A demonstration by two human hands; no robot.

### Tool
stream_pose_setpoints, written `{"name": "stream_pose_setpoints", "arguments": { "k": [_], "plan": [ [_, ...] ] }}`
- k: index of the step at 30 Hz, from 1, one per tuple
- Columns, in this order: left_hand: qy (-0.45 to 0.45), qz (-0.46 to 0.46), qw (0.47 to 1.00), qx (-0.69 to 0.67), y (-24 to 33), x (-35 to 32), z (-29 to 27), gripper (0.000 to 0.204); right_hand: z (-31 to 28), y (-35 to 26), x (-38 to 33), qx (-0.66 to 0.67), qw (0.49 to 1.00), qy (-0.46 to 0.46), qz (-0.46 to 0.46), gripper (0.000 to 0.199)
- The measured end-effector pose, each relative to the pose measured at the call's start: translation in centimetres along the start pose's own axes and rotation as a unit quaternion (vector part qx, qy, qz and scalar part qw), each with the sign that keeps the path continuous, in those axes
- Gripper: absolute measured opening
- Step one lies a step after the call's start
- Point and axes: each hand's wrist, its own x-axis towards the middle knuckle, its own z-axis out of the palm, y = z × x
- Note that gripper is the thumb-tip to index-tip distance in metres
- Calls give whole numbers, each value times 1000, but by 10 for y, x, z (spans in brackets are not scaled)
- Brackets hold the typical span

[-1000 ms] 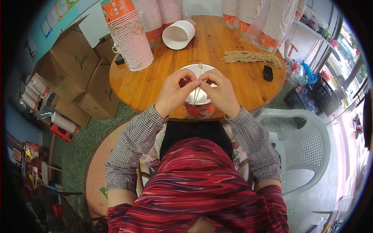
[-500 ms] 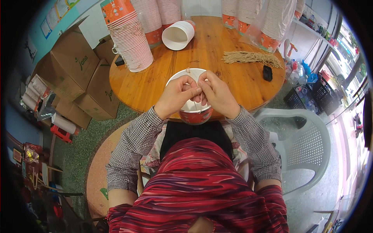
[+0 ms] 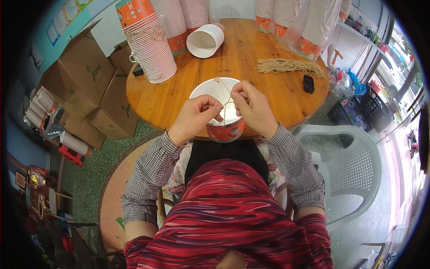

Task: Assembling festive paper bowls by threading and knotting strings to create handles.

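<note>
A paper bucket [image 3: 226,133], white inside and red-printed outside, stands at the table's near edge in front of me. A thin beige cord [image 3: 229,103] runs from its far rim across the mouth toward the near rim, crossing itself between my hands. My left hand [image 3: 190,116] pinches the cord over the bucket's left side, thumb against fingertips. On the other side, my right hand [image 3: 251,107] has its fingers closed on the cord, slightly higher. Whether the crossing is a knot is too small to tell.
On the round wooden table [image 3: 242,67] are a tall bucket stack [image 3: 150,54], a bucket on its side [image 3: 207,40], a bundle of cords [image 3: 286,67] and a small black object [image 3: 308,84]. Cardboard boxes [image 3: 85,71] stand left; a pale plastic chair [image 3: 358,161] stands right.
My hands have moved apart from over the bucket's middle, the left one down and leftward. The cord now shows stretched and crossing between them, and more of the bucket's inside is visible.
</note>
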Motion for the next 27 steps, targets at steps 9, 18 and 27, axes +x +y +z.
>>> {"name": "stream_pose_setpoints", "arguments": {
  "k": [9, 18, 27],
  "plan": [
    [38, 29, 998, 42, -1, 8, -3, 16, 3, -3, 2, -6, 1000, 5, -21, 13],
    [5, -6, 1000, 9, -1, 11, -11, 21, 0, -3, -2, -98, 984, 16, -147, 8],
    [-22, -36, 970, -240, 7, 9, -11, 20, -6, -23, -7, -201, 953, 20, -227, 8]
  ]
}}
